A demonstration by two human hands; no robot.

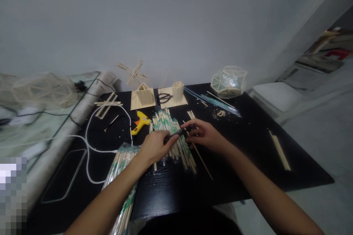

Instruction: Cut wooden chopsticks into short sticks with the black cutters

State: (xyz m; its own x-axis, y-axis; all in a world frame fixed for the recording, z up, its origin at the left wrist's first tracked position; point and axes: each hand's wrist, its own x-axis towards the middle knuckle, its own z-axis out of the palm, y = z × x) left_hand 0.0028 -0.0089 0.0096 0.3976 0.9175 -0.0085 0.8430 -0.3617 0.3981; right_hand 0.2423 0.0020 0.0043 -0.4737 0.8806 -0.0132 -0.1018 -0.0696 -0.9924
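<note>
Over the middle of the black table, my left hand (157,145) is closed around one end of a slim black tool (180,132); its exact kind is unclear. The curled fingers of my right hand (202,134) are on the tool's other end. A thin wooden stick (202,161) slants beneath my right fingers, and I cannot tell whether they grip it. Below both hands lie chopsticks in clear and green wrappers (167,121), partly hidden. Left of them rests a yellow glue gun (140,122). More wrapped chopsticks (121,165) lie under my left forearm.
At the back stand a stick windmill model (145,95), a round stick cup (178,91) beside black scissors (164,98), and a faceted stick frame (229,80). A white cable (86,132) loops on the left. Loose sticks (280,150) lie at right; wood scraps (220,113) are scattered behind.
</note>
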